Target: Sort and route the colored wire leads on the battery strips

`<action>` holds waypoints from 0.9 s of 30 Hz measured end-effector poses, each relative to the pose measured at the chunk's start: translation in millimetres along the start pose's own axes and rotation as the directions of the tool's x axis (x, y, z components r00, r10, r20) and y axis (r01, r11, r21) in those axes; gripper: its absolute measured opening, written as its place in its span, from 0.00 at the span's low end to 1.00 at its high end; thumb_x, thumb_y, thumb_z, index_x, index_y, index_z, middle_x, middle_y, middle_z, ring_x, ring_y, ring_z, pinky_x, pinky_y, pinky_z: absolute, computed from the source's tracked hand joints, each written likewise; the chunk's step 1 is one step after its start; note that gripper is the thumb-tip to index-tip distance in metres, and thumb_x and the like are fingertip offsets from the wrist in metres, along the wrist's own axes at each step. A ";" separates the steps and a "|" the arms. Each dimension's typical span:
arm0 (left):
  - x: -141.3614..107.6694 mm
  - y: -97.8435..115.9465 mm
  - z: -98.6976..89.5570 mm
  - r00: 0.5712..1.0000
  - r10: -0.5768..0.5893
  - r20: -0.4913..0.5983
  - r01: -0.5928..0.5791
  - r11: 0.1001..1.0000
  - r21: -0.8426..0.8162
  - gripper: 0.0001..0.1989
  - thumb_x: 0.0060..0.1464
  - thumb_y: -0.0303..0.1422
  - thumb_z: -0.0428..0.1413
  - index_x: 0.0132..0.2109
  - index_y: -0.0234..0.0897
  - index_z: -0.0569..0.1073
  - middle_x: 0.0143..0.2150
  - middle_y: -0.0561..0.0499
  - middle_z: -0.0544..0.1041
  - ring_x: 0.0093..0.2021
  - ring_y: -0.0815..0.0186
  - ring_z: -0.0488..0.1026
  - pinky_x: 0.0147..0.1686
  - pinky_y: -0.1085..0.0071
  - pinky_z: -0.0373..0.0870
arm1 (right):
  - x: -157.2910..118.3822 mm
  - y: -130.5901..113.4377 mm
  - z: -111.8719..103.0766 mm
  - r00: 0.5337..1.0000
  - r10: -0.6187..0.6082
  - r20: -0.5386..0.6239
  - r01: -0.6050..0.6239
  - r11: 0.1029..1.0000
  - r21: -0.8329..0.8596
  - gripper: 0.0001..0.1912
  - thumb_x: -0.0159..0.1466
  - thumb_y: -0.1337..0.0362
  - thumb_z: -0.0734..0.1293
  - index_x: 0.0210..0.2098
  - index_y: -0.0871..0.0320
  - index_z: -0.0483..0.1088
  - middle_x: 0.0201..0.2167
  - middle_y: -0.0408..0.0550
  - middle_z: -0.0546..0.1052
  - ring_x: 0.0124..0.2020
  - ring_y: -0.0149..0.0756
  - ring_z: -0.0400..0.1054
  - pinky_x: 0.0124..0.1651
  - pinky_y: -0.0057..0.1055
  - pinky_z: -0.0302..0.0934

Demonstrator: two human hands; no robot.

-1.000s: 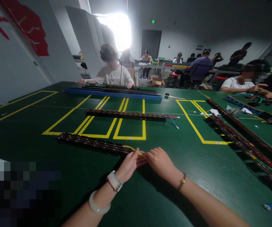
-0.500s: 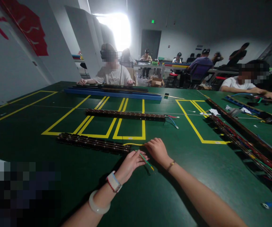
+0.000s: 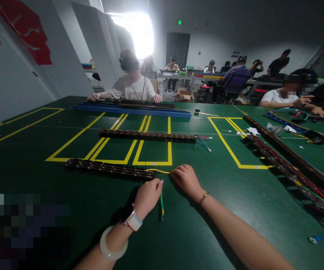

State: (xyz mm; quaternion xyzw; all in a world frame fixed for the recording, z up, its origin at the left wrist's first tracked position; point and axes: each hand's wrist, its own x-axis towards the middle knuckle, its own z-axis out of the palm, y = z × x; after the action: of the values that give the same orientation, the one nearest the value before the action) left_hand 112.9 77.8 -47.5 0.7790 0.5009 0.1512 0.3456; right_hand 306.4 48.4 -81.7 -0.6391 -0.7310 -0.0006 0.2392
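Observation:
A long dark bar with metal strips [image 3: 108, 169] lies on the green table in front of me, and its wires come out at the right end. My left hand [image 3: 148, 197] is closed at that end, thumb and fingers pinched on the green wire [image 3: 161, 198]. Below the pinch the wire hangs toward me, with a yellow sleeve near its tip. The yellow wire [image 3: 158, 171] runs right from the bar to my right hand [image 3: 185, 182], whose curled fingers close over its end. That end is hidden under the fingers.
Beyond lies a second dark bar [image 3: 147, 135] with red and blue wires. Yellow tape [image 3: 170, 150] marks the table. At right are long wired bars [image 3: 285, 170] and paper scraps [image 3: 253, 131]. One person [image 3: 134, 90] sits opposite behind a blue rail [image 3: 134, 111]; another [image 3: 282, 97] works at right.
My left hand has turned and closed its fingers, shifting slightly left to the bar's end. The green wire now hangs down instead of slanting right. My right hand stays on the yellow wire.

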 end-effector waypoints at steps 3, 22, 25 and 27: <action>-2.8 0.7 2.6 0.998 0.035 -0.060 -0.030 0.997 0.074 0.14 0.58 0.38 0.51 0.26 0.36 0.68 0.23 0.48 0.68 0.22 0.65 0.64 0.30 0.72 0.53 | -0.2 0.4 0.9 1.000 0.002 -0.003 -0.002 1.000 0.003 0.09 0.65 0.61 0.63 0.42 0.55 0.73 0.38 0.48 0.73 0.42 0.34 0.62 0.47 0.32 0.53; -7.2 0.7 6.7 0.943 0.316 -0.105 -0.326 0.940 -0.096 0.18 0.61 0.39 0.47 0.25 0.36 0.67 0.25 0.47 0.71 0.25 0.68 0.65 0.28 0.71 0.51 | 4.8 -32.3 1.9 0.991 -0.004 0.131 -0.017 0.987 0.160 0.31 0.57 0.56 0.68 0.58 0.59 0.63 0.47 0.53 0.69 0.50 0.40 0.58 0.53 0.38 0.51; -8.4 2.5 8.7 0.957 0.288 -0.028 -0.288 0.936 -0.205 0.21 0.62 0.42 0.45 0.24 0.35 0.65 0.23 0.49 0.69 0.24 0.69 0.64 0.28 0.73 0.53 | 12.5 -20.5 -5.4 0.976 0.060 0.210 -0.108 0.969 0.221 0.18 0.58 0.58 0.69 0.47 0.54 0.72 0.39 0.48 0.72 0.43 0.37 0.60 0.48 0.34 0.52; -8.5 2.9 10.9 0.969 0.243 0.042 -0.215 0.917 -0.336 0.23 0.62 0.44 0.44 0.24 0.35 0.64 0.20 0.52 0.65 0.22 0.71 0.63 0.26 0.74 0.55 | 16.6 -13.3 -8.6 0.963 0.080 0.259 -0.145 0.958 0.246 0.12 0.58 0.58 0.69 0.41 0.54 0.74 0.34 0.46 0.72 0.40 0.35 0.60 0.46 0.33 0.52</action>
State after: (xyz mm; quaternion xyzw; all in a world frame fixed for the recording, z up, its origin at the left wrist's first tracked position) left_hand 117.4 65.3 -52.4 0.7693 0.3594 0.2396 0.4708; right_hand 295.8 58.9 -64.1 -0.6377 -0.7108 0.1892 0.2289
